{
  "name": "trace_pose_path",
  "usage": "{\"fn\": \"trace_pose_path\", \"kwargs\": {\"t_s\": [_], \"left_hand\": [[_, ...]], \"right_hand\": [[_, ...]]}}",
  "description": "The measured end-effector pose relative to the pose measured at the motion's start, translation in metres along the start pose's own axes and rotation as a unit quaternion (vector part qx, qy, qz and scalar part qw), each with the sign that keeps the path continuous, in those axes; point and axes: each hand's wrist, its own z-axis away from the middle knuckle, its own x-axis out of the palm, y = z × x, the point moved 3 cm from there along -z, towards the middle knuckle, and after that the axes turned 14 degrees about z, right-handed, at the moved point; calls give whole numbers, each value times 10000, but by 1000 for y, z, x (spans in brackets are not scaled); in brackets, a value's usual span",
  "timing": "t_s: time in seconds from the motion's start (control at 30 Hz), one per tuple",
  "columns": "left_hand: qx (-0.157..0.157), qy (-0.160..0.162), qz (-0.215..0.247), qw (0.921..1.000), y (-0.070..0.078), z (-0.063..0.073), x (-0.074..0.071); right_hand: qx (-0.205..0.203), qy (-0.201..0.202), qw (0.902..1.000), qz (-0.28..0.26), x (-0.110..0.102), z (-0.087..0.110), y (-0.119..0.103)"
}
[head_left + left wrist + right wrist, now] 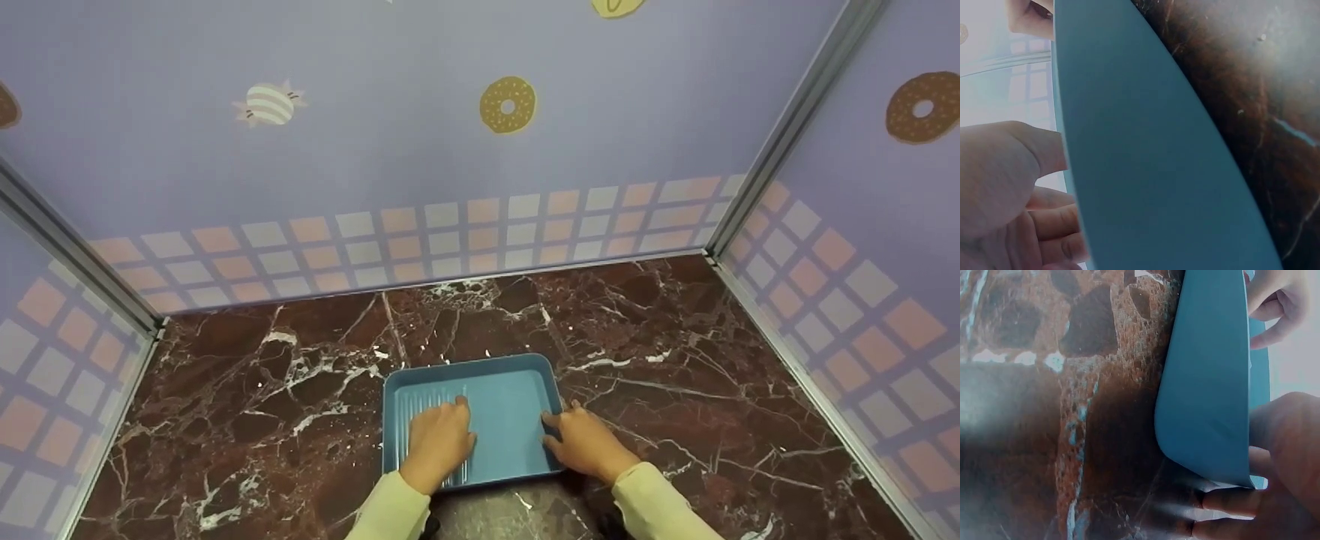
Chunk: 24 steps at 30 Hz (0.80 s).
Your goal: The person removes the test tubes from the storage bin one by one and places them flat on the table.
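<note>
A blue rectangular tray, shallow-walled and ridged along its left part, lies on the dark marbled surface. Over its ridged side is my left hand, inside the walls, with fingers loosely bent and no object visible in them. The left wrist view shows that hand behind the tray's near wall. My right hand grips the tray's right edge, thumb and a finger inside the rim. In the right wrist view, two fingers of this hand reach outside past the tray's corner.
Purple panels printed with sweets and checks stand behind and on both sides. Metal corner posts join them. The dark red marbled surface extends around the tray, and a greyish patch lies just in front of it.
</note>
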Motion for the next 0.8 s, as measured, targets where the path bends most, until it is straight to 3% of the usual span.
{"fn": "trace_pose_path", "kwargs": {"t_s": [0.3,0.57,0.8], "left_hand": [[13,-29,154,9999,2,-3,1],[42,-36,142,9999,1,-4,1],[-56,-178,171,9997,-1,-5,2]], "right_hand": [[213,164,9994,206,6,2,-2],[39,453,9988,200,7,3,-1],[70,407,9990,176,7,3,-1]]}}
